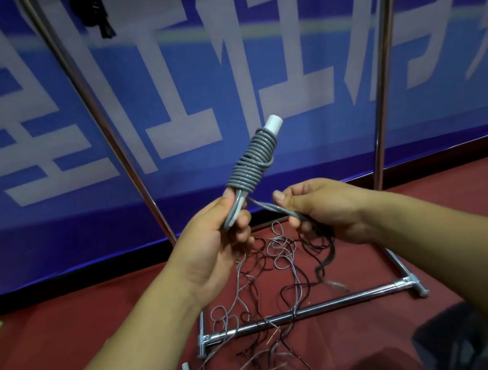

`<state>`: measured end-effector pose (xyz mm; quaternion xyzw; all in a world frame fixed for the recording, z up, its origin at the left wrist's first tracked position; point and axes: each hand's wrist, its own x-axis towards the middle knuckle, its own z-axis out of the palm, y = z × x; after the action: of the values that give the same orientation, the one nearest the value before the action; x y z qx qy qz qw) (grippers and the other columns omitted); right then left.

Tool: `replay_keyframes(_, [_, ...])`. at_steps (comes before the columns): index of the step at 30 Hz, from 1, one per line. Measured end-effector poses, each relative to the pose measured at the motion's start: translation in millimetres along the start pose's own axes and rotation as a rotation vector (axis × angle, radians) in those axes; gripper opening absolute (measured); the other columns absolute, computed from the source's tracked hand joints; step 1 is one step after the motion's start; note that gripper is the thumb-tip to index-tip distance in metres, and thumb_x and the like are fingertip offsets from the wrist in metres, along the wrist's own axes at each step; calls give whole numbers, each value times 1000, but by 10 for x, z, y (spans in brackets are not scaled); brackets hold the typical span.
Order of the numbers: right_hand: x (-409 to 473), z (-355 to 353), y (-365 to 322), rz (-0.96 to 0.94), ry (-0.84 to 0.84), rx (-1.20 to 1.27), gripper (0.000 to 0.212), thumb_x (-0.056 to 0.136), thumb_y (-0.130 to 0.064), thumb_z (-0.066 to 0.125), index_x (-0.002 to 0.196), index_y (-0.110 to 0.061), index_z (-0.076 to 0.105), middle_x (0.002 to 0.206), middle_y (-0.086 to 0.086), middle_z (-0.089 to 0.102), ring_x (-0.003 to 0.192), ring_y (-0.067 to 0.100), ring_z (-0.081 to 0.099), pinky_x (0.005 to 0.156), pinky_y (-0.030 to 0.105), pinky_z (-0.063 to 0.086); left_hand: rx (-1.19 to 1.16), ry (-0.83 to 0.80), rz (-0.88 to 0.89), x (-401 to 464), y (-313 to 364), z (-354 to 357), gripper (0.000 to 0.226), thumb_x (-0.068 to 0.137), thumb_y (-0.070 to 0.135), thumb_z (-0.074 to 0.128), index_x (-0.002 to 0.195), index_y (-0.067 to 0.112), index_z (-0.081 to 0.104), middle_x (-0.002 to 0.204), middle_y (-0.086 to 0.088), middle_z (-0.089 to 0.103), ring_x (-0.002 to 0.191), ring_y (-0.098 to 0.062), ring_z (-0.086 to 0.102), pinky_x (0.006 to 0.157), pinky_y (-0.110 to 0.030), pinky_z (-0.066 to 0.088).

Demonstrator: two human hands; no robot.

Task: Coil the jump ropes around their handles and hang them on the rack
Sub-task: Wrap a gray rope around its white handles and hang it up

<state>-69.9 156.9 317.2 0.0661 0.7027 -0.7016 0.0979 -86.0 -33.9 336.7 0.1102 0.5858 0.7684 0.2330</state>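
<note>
Both forearms reach in from below, hands raised at mid-frame, near each other but apart. The left hand [212,235] grips the lower end of the white handles [272,125], tilted up to the right, with grey rope [252,162] coiled tightly around them. The right hand [317,209] pinches the rope's free tail (stretched between the 2 hands). Loose grey and black ropes [267,275] lie tangled on the red floor [69,332], across the rack's [314,307] chrome base bar.
</note>
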Motion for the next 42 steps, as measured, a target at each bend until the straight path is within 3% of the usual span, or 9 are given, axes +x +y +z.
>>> replay_keyframes(6, [19, 58, 20, 229, 73, 132, 31, 99, -46, 55, 81, -20, 55, 48, -8, 39, 39, 5, 27, 42, 19, 22, 108, 44, 50, 8, -30, 28, 20, 104, 30, 45, 103, 14, 57, 62, 2, 44, 53, -10, 38, 63, -28, 38])
replay_keyframes(10, [-10, 133, 29, 300, -5, -73, 25, 102, -45, 49, 102, -21, 55, 45, -9, 34, 39, 5, 21, 41, 17, 15, 218, 111, 86, 37, -79, 25, 21, 103, 30, 48, 100, 12, 59, 62, 2, 43, 54, -11, 37, 62, -29, 37])
replay_keyframes(15, [-77, 221, 6, 329, -151, -328, 46, 99, -38, 58, 58, -20, 68, 45, -6, 40, 39, 7, 22, 44, 17, 14, 315, 185, 93, 83, -172, -1, 23, 100, 29, 55, 84, 18, 66, 66, 4, 52, 59, -8, 48, 62, -28, 44])
replay_keyframes(20, [-50, 217, 51, 301, -86, -272, 29, 99, -41, 58, 80, -19, 58, 50, -6, 46, 42, 6, 25, 41, 16, 14, 199, 194, 96, 102, -157, 3, 22, 102, 20, 53, 91, 9, 69, 84, -2, 69, 64, -7, 57, 61, -26, 47])
replay_keyframes(27, [9, 79, 33, 123, -15, -15, 37, 100, -48, 53, 78, -18, 54, 61, -1, 54, 45, 6, 39, 38, 17, 31, 94, 431, 131, 222, -115, -126, 20, 102, 21, 54, 91, 10, 67, 95, -12, 64, 62, -7, 54, 65, -26, 51])
replay_keyframes(31, [-28, -6, 23, 82, -85, -95, 9, 93, -23, 69, 89, -16, 64, 74, 0, 63, 52, 7, 50, 46, 19, 41, 110, 519, 122, 274, -135, -239, 20, 101, 20, 56, 92, 8, 68, 94, -11, 68, 63, -8, 58, 66, -24, 55])
replay_keyframes(36, [16, -85, 88, 101, 34, -75, 21, 88, 4, 67, 99, -12, 59, 60, 1, 59, 49, 12, 52, 46, 23, 41, 80, 560, 109, 301, -127, -308, 19, 101, 20, 57, 92, 8, 69, 91, -9, 70, 66, -10, 58, 69, -25, 55])
replay_keyframes(39, [40, -126, 83, 80, 147, -69, 14, 90, -6, 71, 84, -11, 58, 54, 2, 54, 46, 11, 47, 40, 21, 40, 61, 530, 103, 294, -116, -310, 19, 101, 19, 56, 94, 7, 68, 90, -8, 70, 67, -10, 58, 68, -26, 55])
replay_keyframes(42, [24, -169, 132, 46, 169, -415, 23, 88, -28, 77, 80, -9, 66, 56, 4, 62, 52, 18, 52, 52, 28, 45, 49, 474, 107, 283, -108, -302, 20, 101, 19, 55, 96, 6, 69, 91, -8, 72, 69, -11, 59, 67, -26, 57])
